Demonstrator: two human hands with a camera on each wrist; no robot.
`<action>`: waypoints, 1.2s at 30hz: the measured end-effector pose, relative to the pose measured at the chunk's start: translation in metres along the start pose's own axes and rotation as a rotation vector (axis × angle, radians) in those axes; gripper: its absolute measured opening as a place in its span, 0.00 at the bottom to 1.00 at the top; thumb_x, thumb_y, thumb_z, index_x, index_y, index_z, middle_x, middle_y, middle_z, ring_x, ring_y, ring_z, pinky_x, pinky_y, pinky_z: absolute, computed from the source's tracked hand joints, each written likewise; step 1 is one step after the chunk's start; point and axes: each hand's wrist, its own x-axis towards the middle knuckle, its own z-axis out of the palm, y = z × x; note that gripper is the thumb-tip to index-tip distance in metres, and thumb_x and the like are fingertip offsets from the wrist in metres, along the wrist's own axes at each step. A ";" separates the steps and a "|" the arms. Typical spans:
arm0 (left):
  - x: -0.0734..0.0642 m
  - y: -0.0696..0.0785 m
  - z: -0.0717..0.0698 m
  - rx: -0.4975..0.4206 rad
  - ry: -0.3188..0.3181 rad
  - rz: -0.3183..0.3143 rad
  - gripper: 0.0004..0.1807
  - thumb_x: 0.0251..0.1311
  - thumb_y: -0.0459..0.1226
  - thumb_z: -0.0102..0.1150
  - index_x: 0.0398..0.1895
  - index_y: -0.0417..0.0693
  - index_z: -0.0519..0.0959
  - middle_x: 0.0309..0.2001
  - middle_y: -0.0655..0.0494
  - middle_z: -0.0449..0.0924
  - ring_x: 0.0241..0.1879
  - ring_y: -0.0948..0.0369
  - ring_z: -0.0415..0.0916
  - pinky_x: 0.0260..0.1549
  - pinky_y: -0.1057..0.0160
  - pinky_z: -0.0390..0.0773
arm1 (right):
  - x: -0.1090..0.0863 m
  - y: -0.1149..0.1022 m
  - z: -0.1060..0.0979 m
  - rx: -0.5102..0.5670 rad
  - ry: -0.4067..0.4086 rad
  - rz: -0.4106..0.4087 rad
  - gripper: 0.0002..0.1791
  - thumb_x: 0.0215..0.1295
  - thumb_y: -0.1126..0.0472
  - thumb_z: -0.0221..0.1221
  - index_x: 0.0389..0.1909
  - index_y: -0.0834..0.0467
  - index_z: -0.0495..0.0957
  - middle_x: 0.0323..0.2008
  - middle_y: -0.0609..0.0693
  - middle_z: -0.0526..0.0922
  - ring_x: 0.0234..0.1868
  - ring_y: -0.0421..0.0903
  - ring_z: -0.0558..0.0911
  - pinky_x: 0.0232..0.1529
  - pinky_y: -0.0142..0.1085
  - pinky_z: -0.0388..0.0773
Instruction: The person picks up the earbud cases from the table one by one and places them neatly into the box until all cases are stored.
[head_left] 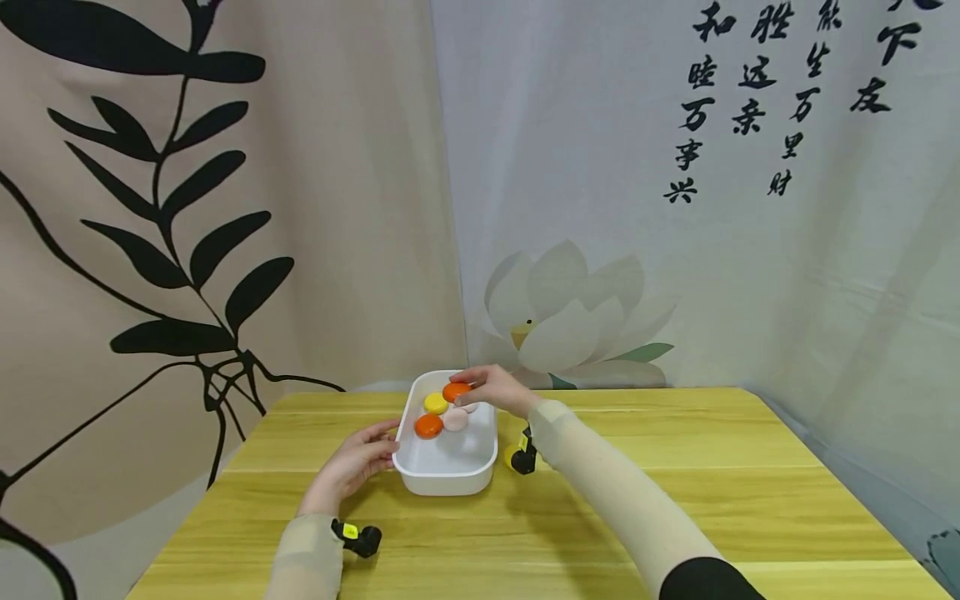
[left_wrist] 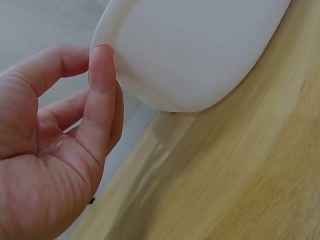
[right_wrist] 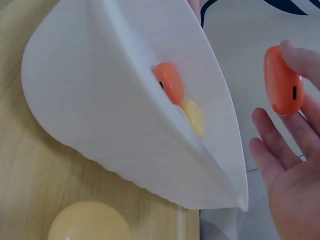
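A white rectangular plastic tub (head_left: 447, 483) stands near the table's far edge. My left hand (head_left: 356, 461) pinches its left rim between thumb and fingers, as the left wrist view shows. Over the tub's far right part, my right hand (head_left: 497, 388) holds a glossy orange rounded case (right_wrist: 281, 85) with a small black slot, gripped by thumb and fingertips above the rim. Inside the tub lie a second orange case (head_left: 429, 427), a yellow one (head_left: 436, 403) and a pale pink one (head_left: 455, 419). Another pale piece is partly hidden beneath the right hand.
A yellow rounded piece (right_wrist: 90, 222) lies on the wooden table (head_left: 660, 467) right of the tub, partly hidden by the right wrist camera (head_left: 523, 454) in the head view. Behind the table hangs a printed curtain (head_left: 360, 208). The table's far edge is close behind the tub.
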 end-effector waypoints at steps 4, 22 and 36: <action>0.000 0.001 0.000 0.000 0.005 -0.001 0.32 0.66 0.29 0.53 0.72 0.32 0.56 0.52 0.36 0.68 0.35 0.57 0.75 0.36 0.65 0.80 | 0.000 -0.002 0.002 0.007 -0.013 -0.003 0.24 0.57 0.56 0.68 0.56 0.51 0.80 0.51 0.47 0.81 0.50 0.45 0.79 0.55 0.41 0.74; -0.002 -0.002 -0.002 0.014 0.009 -0.003 0.32 0.66 0.30 0.54 0.72 0.32 0.56 0.52 0.35 0.68 0.36 0.56 0.75 0.37 0.65 0.80 | 0.006 -0.010 0.011 -0.005 -0.040 0.010 0.21 0.58 0.56 0.67 0.54 0.49 0.81 0.51 0.46 0.82 0.52 0.45 0.78 0.58 0.45 0.72; 0.001 -0.004 0.000 0.009 0.012 0.000 0.32 0.66 0.29 0.53 0.71 0.33 0.57 0.56 0.31 0.66 0.38 0.54 0.76 0.39 0.64 0.80 | 0.010 -0.014 0.020 -0.003 -0.084 0.008 0.21 0.57 0.57 0.68 0.54 0.50 0.81 0.49 0.45 0.83 0.47 0.43 0.79 0.55 0.45 0.74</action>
